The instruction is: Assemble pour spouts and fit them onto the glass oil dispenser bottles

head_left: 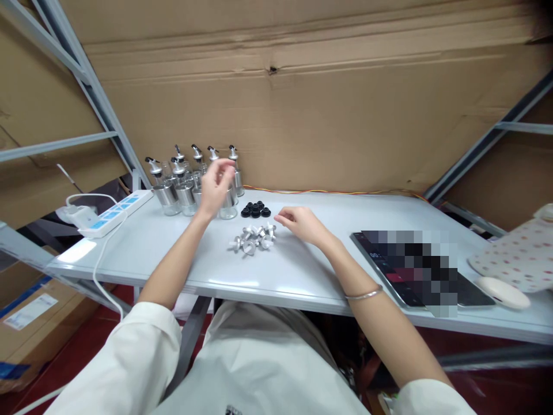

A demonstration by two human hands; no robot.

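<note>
My left hand [216,187] is raised in front of a cluster of glass oil bottles with steel sleeves, its fingers curled together; what they hold, if anything, is hidden. Right behind and below it stands a glass bottle [228,208], its top covered by the hand. My right hand [302,225] rests low over the table with thumb and fingers pinched; I cannot make out anything between them. Just left of it lie several silver pourer caps [254,237] in a loose pile. Beyond these sit several black rubber stoppers [256,210]. Several bottles [167,197] carry black-tipped pour spouts.
A white power strip [116,213] with a plugged-in charger and cable lies at the table's left. On the right are a partly blurred tablet [401,271], a round white object [503,292] and a dotted item [514,259]. Cardboard [302,127] stands behind the table [298,271].
</note>
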